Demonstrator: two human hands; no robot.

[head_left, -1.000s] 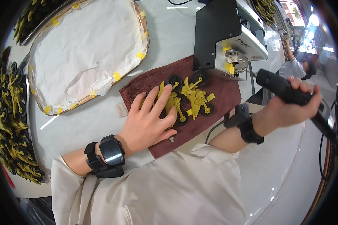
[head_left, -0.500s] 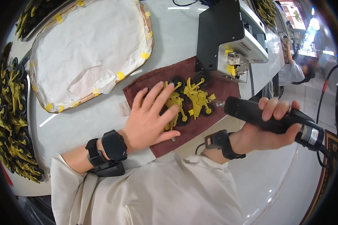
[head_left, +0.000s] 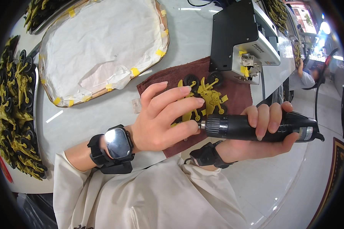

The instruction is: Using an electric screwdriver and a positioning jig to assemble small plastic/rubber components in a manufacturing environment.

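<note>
My right hand [head_left: 262,126] is wrapped round a black electric screwdriver [head_left: 233,126], held level with its tip pointing left. The tip meets the end of a finger of my left hand [head_left: 164,120]. That hand is palm down with its fingers spread and slightly bent. Beneath its fingertips lies a yellow toy motorcycle with black wheels, partly hidden by the hand. Beside it, a second yellow toy motorcycle [head_left: 210,95] lies on the dark red cloth [head_left: 156,79]. Whether anything small sits between my left fingers and the tip, I cannot tell.
Behind the cloth stands a black and white machine [head_left: 233,38] with a metal outlet. A large tray lined with white paper [head_left: 103,42] lies at the far left. Many yellow toy motorcycles fill a tray [head_left: 17,118] along the left edge. Another person [head_left: 304,78] is at the far right.
My right hand has brought the screwdriver left and levelled it, so its tip now meets my left hand. My left hand has shifted slightly right, its fingers bending more.
</note>
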